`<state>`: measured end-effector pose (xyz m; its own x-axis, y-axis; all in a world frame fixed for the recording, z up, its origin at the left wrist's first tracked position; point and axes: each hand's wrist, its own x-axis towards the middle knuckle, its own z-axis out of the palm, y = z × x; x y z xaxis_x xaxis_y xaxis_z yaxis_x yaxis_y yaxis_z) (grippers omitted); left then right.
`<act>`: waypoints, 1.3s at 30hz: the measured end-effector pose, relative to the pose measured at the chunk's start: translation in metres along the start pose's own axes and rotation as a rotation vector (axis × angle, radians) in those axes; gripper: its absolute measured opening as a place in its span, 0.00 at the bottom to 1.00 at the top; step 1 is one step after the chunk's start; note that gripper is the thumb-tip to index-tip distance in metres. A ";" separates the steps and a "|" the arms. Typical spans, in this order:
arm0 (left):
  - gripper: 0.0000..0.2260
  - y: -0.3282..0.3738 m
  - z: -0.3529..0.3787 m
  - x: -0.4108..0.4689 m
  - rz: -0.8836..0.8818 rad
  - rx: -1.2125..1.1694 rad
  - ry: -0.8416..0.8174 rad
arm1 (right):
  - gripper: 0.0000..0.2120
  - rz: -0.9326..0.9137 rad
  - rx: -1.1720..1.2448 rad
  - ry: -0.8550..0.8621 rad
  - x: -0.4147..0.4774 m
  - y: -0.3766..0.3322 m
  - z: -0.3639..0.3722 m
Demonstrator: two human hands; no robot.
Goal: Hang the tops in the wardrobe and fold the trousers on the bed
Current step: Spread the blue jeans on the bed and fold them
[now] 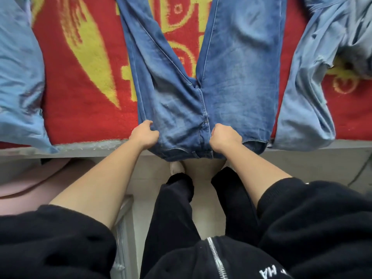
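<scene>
The jeans [231,77] lie flat on the bed [90,148], on a red and yellow blanket [80,81]. The waist is toward the person and hangs a little over the near edge, and the two legs run away toward the top of the view, spread apart in a narrow V.

The person stands right at the edge with both arms stretched forward and holds the waist end. The left hand [144,133] is at the outer side seam, its fingers curled in and pinching the denim just below the waistband. The right hand [223,137] is at the middle of the waist, beside the fly. It is closed into a fist with a fold of cloth bunched inside it. The fingertips are tucked under, so I cannot tell exactly how they lie.

A pale cloth [18,77] lies on the blanket to the left of the jeans, well apart from them. To the right lie pale jeans [306,109] with a frayed hem, their near edge touching the darker pair at the bed's edge.

Black sleeves [60,242] are pushed up past the forearms. Below, between the arms, are black trouser legs and a light shoe [176,168] on the floor.
</scene>
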<state>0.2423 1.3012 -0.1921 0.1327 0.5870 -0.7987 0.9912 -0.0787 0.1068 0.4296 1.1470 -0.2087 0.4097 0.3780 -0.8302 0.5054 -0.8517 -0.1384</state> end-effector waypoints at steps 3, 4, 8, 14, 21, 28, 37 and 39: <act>0.24 0.009 -0.024 0.009 -0.078 -0.248 0.159 | 0.14 -0.066 0.137 0.023 -0.015 -0.016 -0.005; 0.23 0.010 -0.031 0.016 -0.093 -0.316 0.207 | 0.14 -0.087 0.182 0.012 -0.019 -0.022 -0.002; 0.23 0.017 -0.054 0.053 -0.147 -0.510 0.234 | 0.11 -0.168 0.318 -0.054 -0.029 -0.062 0.025; 0.21 0.017 -0.062 0.100 -0.134 -0.753 0.055 | 0.28 -0.046 0.546 0.047 -0.025 -0.151 0.096; 0.07 0.006 -0.096 0.098 0.086 -0.908 0.153 | 0.40 0.398 0.431 0.385 -0.020 -0.219 0.135; 0.10 0.049 -0.110 0.064 0.086 -0.883 0.335 | 0.22 0.437 0.503 0.405 -0.064 -0.174 0.134; 0.17 0.147 -0.072 0.013 0.328 -0.710 0.492 | 0.12 0.375 0.709 0.561 -0.087 -0.070 0.091; 0.17 0.176 -0.053 0.005 0.405 -0.624 0.472 | 0.04 0.401 0.731 0.617 -0.090 -0.033 0.084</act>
<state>0.4173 1.3334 -0.1460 0.3233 0.8918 -0.3164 0.6691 0.0211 0.7429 0.3123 1.1101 -0.1754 0.8679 -0.0369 -0.4954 -0.2534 -0.8907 -0.3776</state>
